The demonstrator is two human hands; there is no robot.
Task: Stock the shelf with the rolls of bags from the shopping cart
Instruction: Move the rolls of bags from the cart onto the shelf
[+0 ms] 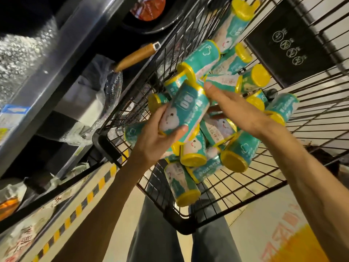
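Two hands reach over a black wire shopping cart (pixel 217 210) full of rolls of bags. The left hand (pixel 151 140) holds one teal roll (pixel 184 112) with a yellow end. Its thumb and fingers curl round the roll from below, so the grip is tight on it. This roll is lifted a little above the pile and tilts up toward the right. It has a white cloud face and big white numbers on it.

The right hand (pixel 234 110) comes in from the right. Its thumb touches the top end of the same roll. The other fingers go down behind the roll, so I cannot tell if they hold it or only rest on it.

Many more rolls (pixel 239 154) lie in a heap in the cart. They are teal with yellow caps and point every which way. Some lie flat and some lean on each other. A few sit high up by the far wall of the cart, near a black sign (pixel 289 42) with round white pictures.

On the left is the shelf (pixel 47 59), with a shiny metal edge. It is dark in there. A pan with a brown wooden handle (pixel 136 57) sticks out, and some things in clear plastic wrap (pixel 94 103) lie near it. No teal roll shows on the shelf.

Yellow and black stripes (pixel 81 208) run along the floor by the shelf. The person's gray trouser legs (pixel 158 233) show under the cart.
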